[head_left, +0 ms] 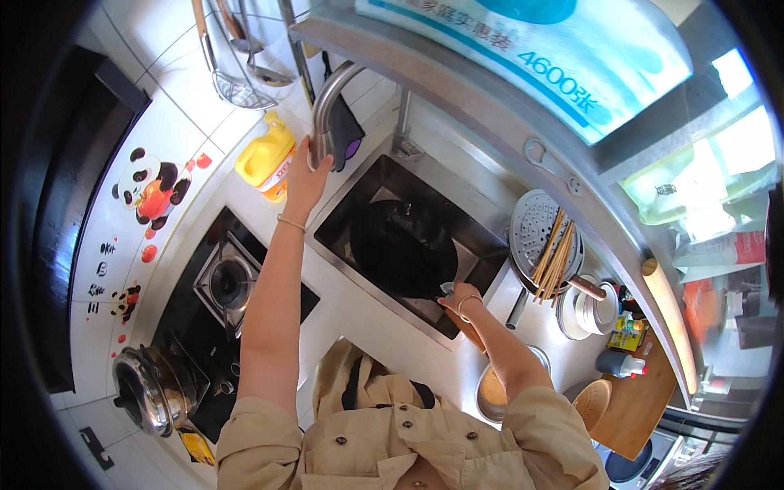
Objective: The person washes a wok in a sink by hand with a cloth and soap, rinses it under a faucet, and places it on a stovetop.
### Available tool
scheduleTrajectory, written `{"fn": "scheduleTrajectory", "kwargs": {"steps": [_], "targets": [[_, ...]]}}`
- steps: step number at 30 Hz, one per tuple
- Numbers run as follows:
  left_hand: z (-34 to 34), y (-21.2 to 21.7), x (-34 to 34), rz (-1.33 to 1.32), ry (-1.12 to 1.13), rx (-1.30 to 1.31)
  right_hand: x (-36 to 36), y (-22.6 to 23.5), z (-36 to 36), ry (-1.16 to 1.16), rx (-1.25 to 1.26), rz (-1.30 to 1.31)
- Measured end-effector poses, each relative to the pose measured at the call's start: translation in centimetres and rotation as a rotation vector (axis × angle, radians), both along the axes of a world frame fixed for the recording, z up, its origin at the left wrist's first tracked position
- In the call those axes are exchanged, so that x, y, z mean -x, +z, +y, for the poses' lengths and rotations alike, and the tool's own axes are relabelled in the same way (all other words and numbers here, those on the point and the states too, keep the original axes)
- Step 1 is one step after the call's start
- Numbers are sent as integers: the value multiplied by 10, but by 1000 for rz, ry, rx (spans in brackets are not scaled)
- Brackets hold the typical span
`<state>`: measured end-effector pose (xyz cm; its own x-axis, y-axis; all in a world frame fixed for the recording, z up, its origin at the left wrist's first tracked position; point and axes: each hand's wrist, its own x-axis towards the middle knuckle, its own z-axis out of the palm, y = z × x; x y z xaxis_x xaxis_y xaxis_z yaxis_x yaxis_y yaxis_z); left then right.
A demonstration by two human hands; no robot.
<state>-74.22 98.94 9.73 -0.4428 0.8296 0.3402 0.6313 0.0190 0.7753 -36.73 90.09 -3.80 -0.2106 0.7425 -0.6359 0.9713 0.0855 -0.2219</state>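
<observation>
My left hand [309,175] reaches up to the curved metal faucet [328,102], its fingers closed round the lower end of the spout. A dark wok [400,245] lies inside the sink [351,196], with some shine on its inner surface. At the sink's near right corner, my right hand [461,300] grips the wok by its brown wooden handle [471,333]. Part of that handle is hidden under the hand. Just left of the faucet stands a yellow jug-shaped bottle [265,155].
Left of the sink is a black gas stove [224,278] with a lidded steel pot [151,388]. On the right, a perforated strainer [531,216] carries several wooden chopsticks [555,253], near white bowls [596,309]. A steel bowl [492,390] sits below my right forearm. A shelf [457,86] overhangs the back.
</observation>
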Motion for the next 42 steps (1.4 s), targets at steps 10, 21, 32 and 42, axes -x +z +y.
{"fn": "scheduleTrajectory", "kwargs": {"steps": [10, 21, 32, 42], "targets": [[-51, 8, -121, -122, -425, -41, 25, 30, 73, -478, -490, 590], [-68, 20, -140, -285, -528, 36, 99, -63, 276, -328, -452, 750], [-110, -46, -146, -602, -365, 232, 37, -95, 243, -468, -335, 898], [-65, -122, -161, -313, -241, 134, 97, -42, 101, -1458, 919, 1798]]}}
